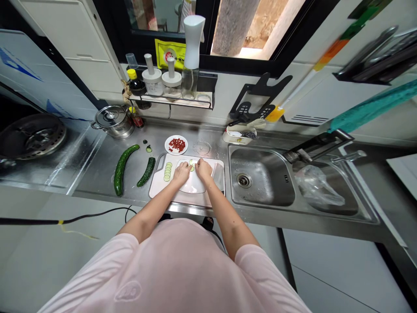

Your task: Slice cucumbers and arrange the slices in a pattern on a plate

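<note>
My left hand (181, 172) and my right hand (204, 169) sit close together over a white plastic cutting board (163, 189). Between their fingertips lies a green cucumber piece (192, 165), partly hidden. My left fingers curl onto it, and my right hand rests just beside it. Beneath my hands lies a pale flat shape (193, 184), too washed out to name. A row of cucumber slices (168, 171) lies on the board left of my left hand. Left of the board are a whole cucumber (121, 169) and a shorter cucumber section (146, 172).
A plate of chopped red chilli (176, 144) and a glass disc (202, 148) stand behind the board. To the right is a steel sink (260, 176) with a plastic bag (319, 187). A steel pot (114, 121) stands at the back left.
</note>
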`<state>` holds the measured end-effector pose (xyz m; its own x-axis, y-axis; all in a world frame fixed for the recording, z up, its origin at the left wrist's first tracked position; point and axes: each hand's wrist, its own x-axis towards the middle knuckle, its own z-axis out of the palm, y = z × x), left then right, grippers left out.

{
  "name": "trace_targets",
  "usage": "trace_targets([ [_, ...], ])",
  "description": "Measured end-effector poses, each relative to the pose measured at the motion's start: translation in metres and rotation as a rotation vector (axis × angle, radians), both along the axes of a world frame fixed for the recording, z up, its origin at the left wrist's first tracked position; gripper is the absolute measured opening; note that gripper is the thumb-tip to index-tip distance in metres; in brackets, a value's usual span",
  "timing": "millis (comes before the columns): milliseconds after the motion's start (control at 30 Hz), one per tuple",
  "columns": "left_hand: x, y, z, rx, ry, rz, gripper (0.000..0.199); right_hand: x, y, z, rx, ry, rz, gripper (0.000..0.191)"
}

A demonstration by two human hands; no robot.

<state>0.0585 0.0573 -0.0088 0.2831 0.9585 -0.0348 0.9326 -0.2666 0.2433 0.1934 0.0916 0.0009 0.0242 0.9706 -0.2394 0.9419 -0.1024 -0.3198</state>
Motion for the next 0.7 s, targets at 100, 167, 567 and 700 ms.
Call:
trace_targets([
  [100, 0.000, 0.000, 0.001, -0.004, 0.007, 0.002, 0.033, 0.001, 0.001, -0.002, 0.003, 0.001, 0.000, 0.027],
  [167, 0.000, 0.000, 0.002, -0.007, 0.010, 0.002, 0.034, 0.002, 0.002, -0.004, 0.009, 0.005, 0.001, 0.026],
  [567, 0.003, 0.002, 0.005, -0.022, 0.022, 0.000, 0.033, 0.011, 0.002, -0.011, 0.043, 0.048, 0.015, 0.022],
  [700, 0.003, 0.002, 0.008, -0.040, 0.036, 0.001, 0.031, 0.009, 0.002, -0.010, 0.041, 0.037, 0.018, 0.022],
])
